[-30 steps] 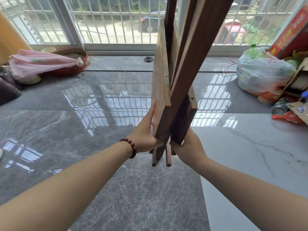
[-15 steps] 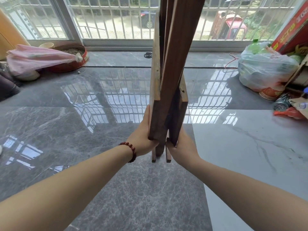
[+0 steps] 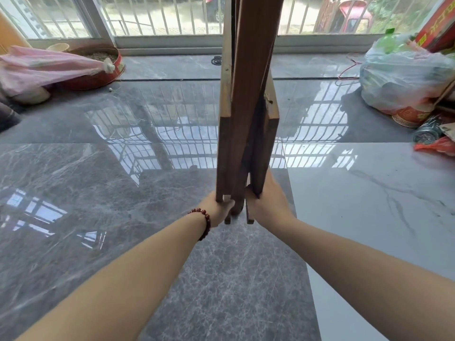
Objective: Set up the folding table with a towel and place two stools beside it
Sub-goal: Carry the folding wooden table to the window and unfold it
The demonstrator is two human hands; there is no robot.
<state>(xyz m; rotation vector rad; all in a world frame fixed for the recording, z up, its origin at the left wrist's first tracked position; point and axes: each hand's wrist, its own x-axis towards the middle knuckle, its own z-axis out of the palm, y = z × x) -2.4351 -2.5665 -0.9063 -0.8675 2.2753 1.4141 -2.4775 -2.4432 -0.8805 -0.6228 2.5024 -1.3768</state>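
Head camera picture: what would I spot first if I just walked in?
The folded wooden table, upright in the middle, gripped near its bottom by the left hand and right hand. Behind it, a pink bundle lies far left and a stuffed plastic bag sits far right on the shiny floor.

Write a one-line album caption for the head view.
Left hand and right hand grip the folded wooden table, held upright over a glossy tiled floor.

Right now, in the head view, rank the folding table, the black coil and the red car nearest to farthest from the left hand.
1. folding table: gripped by the left hand.
2. black coil: on the floor ahead, near the window.
3. red car: outside the bars, upper right.
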